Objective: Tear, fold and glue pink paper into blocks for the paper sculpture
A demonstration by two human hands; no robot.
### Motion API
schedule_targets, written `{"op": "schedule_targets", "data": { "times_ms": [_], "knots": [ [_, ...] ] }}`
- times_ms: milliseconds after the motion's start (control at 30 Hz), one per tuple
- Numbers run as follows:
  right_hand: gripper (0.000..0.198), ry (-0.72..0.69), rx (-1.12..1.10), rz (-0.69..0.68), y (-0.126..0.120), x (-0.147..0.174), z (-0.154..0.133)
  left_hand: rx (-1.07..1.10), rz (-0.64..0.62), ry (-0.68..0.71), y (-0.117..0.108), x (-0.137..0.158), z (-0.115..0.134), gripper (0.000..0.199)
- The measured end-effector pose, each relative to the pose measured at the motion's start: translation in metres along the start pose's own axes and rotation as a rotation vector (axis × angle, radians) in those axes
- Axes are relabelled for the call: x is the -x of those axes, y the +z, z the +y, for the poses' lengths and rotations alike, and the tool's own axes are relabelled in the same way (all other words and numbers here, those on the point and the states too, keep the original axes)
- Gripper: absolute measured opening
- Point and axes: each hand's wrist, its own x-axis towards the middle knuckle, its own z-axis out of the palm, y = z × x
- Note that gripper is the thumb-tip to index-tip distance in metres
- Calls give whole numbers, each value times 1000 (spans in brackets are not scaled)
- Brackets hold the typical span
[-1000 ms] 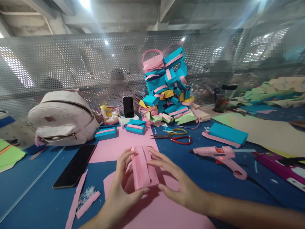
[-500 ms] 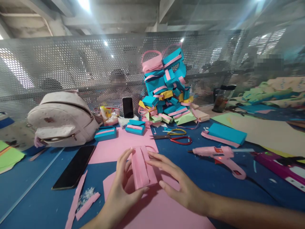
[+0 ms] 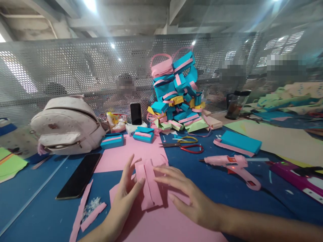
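With a pink box [image 3: 149, 190] taken as the centre of the dial, a white backpack [image 3: 68, 126] sat at 10 o'clock on the blue desk [image 3: 45, 215]. A black phone [image 3: 79, 176] lay flat at 9 o'clock; at 8, two pink paper strips [image 3: 80, 211] flanked a small heap of white bits [image 3: 92, 204]. A blue box [image 3: 112, 142] with a pink band rested between 10 and 11 o'clock. The person's left hand [image 3: 123, 195], between 8 and 9 o'clock, held the pink box loosely by its left side, thumb laid over the upper face. A smaller phone [image 3: 136, 113] stood upright near 12 o'clock, behind a second blue box [image 3: 143, 135]. The pink box was at the front middle of the desk, over a pink sheet [image 3: 174, 225]; whether it touched the sheet could not be told. A tall pile [image 3: 165, 88] of colored paper boxes rose toward 1 o'clock, and scissors [image 3: 171, 145] lay between 1 and 2. The right hand [image 3: 188, 191], at 3 o'clock, was wide, fingertips at the pink box's right edge, thumb apart from it. Near 3 o'clock, farther off, lay a pink glue gun [image 3: 238, 162] showing a red light, while a third blue box [image 3: 242, 141] sat at 2.
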Motion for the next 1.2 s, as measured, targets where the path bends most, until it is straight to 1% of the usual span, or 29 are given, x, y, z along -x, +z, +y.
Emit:
{"op": "schedule_targets", "data": {
  "times_ms": [100,167,333,533,667,800,900,1033,1200],
  "knots": [
    [49,-14,12,0,0,-1,1,-16,55,-37,0,-1,0,75],
    [48,-20,9,4,1,-1,1,-26,71,-59,1,-1,0,75],
    [47,-12,2,7,1,-2,1,-17,46,-84,1,-1,1,73],
    [49,-5,-18,5,1,-2,0,24,51,-86,6,0,6,81],
    [48,4,-12,-7,1,-1,1,6,54,-79,8,1,8,78],
    [47,12,-12,1,2,0,1,-12,57,-72,5,0,5,77],
    [48,6,-23,15,2,-1,1,-39,32,-62,1,-1,1,77],
    [49,11,-37,13,2,-1,0,-94,-24,-99,-3,-2,-1,78],
    [50,17,-8,-5,2,0,0,-85,-36,-98,-2,-2,2,80]
  ]
}}
